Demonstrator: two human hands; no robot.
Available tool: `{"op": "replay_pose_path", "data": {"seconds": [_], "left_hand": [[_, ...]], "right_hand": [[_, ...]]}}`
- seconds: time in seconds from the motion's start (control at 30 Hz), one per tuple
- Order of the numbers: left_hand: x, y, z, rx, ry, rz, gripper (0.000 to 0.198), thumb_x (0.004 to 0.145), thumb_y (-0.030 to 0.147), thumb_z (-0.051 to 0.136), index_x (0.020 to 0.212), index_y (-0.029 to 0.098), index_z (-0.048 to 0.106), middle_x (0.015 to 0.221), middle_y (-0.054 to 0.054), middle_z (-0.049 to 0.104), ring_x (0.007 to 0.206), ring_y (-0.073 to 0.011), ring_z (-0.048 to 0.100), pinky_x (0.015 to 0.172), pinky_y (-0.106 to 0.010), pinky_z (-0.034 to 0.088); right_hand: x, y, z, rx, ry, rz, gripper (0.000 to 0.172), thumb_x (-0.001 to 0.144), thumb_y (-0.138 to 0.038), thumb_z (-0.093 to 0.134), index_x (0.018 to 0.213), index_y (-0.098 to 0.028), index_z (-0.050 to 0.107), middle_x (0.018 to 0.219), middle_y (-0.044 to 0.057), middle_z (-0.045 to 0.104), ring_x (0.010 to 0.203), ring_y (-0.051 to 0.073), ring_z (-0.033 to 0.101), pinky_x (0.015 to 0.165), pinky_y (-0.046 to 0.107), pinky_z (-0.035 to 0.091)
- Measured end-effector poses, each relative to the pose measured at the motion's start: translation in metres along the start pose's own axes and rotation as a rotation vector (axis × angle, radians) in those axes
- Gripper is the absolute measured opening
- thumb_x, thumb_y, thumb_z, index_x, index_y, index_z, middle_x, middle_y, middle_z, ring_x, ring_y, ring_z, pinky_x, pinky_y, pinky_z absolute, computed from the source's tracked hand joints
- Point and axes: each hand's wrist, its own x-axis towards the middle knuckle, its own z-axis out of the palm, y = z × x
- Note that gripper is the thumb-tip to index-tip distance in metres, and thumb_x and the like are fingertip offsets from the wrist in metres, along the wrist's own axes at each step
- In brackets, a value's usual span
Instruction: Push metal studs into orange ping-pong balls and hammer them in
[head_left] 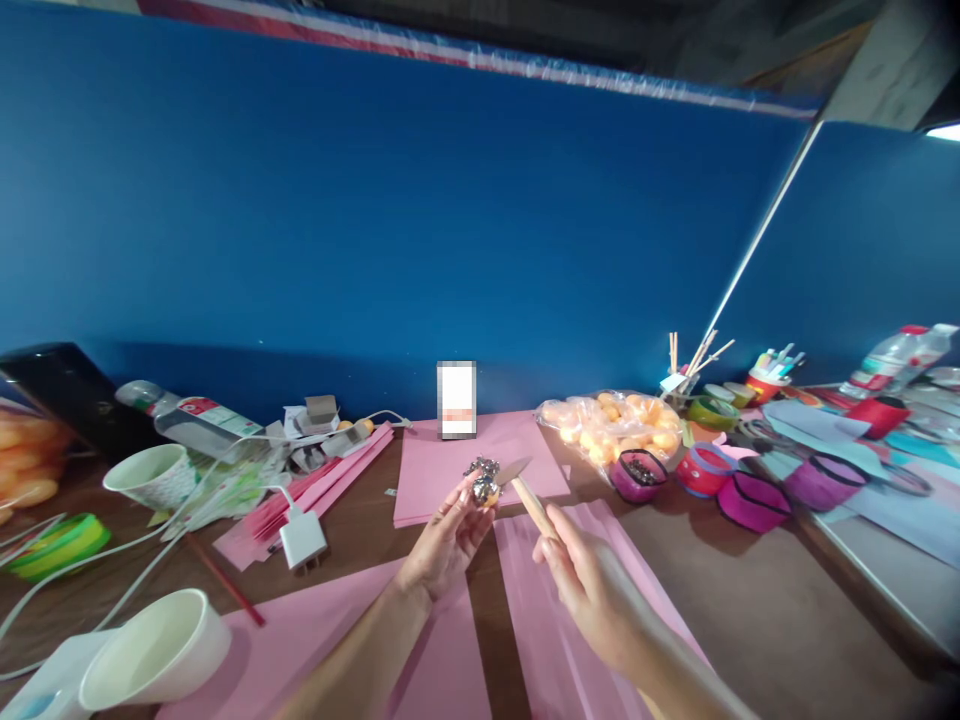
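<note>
My left hand grips a small orange ball partly covered with shiny silver bits, raised above the pink paper. In my right hand is a palette knife with a pale wooden handle and a pointed metal blade. Its blade is beside the ball's right side; whether they touch I cannot tell. A purple pouch with small dark bits inside stands to the right of my hands.
A clear bag of orange balls lies at the back right, near several coloured pouches. On the left are paper cups, a white charger, cables and a plastic bottle. A blue wall rises behind the table.
</note>
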Motion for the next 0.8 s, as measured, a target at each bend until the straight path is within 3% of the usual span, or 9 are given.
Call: {"op": "replay_pose_path", "data": {"seconds": [0.23,0.37,0.8], "left_hand": [[0.005,-0.004,-0.005,0.001,-0.077,0.055,0.028,0.075,0.018,0.063,0.102,0.02,0.058,0.097,-0.003,0.067,0.093,-0.0136,0.062,0.086,-0.021,0.045],[0.005,-0.006,-0.006,-0.018,-0.072,0.084,0.027,0.072,0.014,0.065,0.097,0.022,0.059,0.095,0.001,0.066,0.087,-0.0099,0.062,0.088,-0.021,0.043],[0.004,-0.005,-0.004,-0.008,-0.072,0.088,0.026,0.072,0.016,0.065,0.096,0.021,0.058,0.092,0.0,0.067,0.09,-0.0134,0.063,0.088,-0.024,0.044]], "right_hand": [[-0.007,-0.005,0.003,-0.041,0.094,-0.068,0.036,0.091,-0.026,0.033,0.125,-0.015,0.038,0.081,0.008,0.067,0.072,0.018,0.064,0.064,0.029,0.053],[-0.01,-0.008,0.007,-0.074,0.079,-0.117,0.038,0.091,-0.027,0.031,0.125,-0.014,0.041,0.081,0.01,0.067,0.071,0.019,0.064,0.064,0.029,0.054],[-0.005,-0.009,0.003,-0.047,0.106,-0.072,0.036,0.09,-0.027,0.032,0.122,-0.014,0.044,0.075,0.007,0.067,0.065,0.018,0.064,0.059,0.027,0.054]]}}
